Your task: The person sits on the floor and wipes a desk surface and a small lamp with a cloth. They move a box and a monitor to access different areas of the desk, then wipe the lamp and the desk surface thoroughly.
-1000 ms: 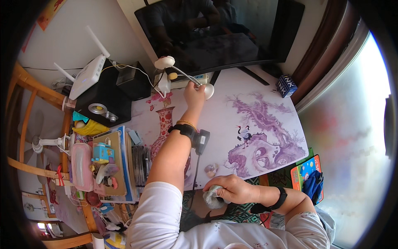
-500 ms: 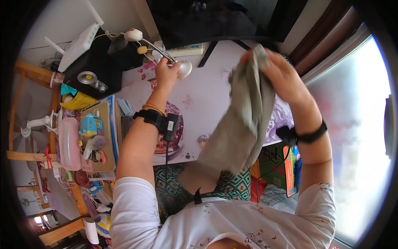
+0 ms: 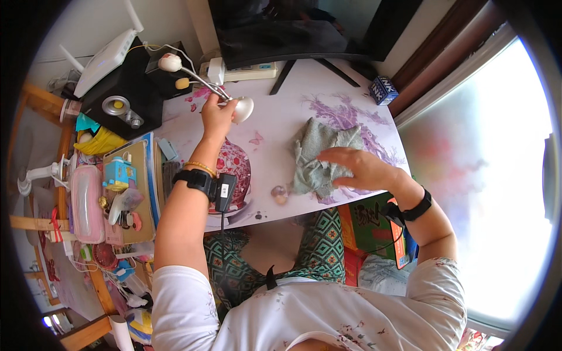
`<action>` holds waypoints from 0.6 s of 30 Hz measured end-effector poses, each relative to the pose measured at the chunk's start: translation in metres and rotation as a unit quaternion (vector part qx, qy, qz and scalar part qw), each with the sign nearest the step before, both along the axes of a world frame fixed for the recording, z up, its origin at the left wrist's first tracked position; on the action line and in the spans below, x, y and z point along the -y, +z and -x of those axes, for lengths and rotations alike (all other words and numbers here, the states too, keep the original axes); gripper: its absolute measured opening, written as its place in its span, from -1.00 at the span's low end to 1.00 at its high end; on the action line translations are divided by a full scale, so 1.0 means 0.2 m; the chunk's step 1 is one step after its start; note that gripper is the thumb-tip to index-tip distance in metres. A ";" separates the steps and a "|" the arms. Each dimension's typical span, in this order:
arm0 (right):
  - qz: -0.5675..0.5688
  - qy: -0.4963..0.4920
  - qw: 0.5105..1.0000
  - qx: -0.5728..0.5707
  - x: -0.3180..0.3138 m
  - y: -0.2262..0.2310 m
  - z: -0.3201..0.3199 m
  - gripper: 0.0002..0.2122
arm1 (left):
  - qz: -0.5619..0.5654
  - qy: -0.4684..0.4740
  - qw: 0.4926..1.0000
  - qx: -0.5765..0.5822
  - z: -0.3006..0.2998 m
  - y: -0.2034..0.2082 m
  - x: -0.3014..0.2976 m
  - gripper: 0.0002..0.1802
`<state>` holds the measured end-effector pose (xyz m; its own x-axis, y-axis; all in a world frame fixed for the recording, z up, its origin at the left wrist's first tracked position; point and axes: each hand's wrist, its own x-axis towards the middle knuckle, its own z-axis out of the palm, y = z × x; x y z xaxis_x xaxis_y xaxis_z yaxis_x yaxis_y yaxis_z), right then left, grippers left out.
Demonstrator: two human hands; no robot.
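My left hand (image 3: 217, 119) is raised over the back left of the table, its fingers closed round the silver stem of a gooseneck stand (image 3: 215, 90). This stand has a shiny white round end beside my fingers, a white knob at its far end and a small yellow tip. A crumpled grey-green cloth (image 3: 316, 146) lies on the tabletop (image 3: 272, 158) right of the middle. Over its right part hovers or rests my right hand (image 3: 363, 168), fingers stretched out and apart; whether the palm touches the cloth I cannot tell.
A black monitor (image 3: 298, 29) stands at the back, with a power strip (image 3: 252, 71) by its foot. Left are a black speaker (image 3: 111, 111), a white router (image 3: 108, 61) and a pink case (image 3: 88, 202). A blue box (image 3: 383, 90) sits back right, near a bright window (image 3: 486, 175).
The cloth hung bunched from my raised right hand; now it lies on the table and that hand has come down, fingers opened. My left hand still grips the gooseneck stand.
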<state>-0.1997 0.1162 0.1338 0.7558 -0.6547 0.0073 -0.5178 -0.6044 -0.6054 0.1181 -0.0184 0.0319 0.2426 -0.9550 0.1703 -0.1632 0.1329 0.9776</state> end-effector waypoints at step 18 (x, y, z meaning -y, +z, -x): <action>0.134 -0.270 0.952 0.054 0.11 0.04 0.14 -0.85 | -0.032 -0.020 0.999 -0.020 0.02 0.05 -0.10 -0.85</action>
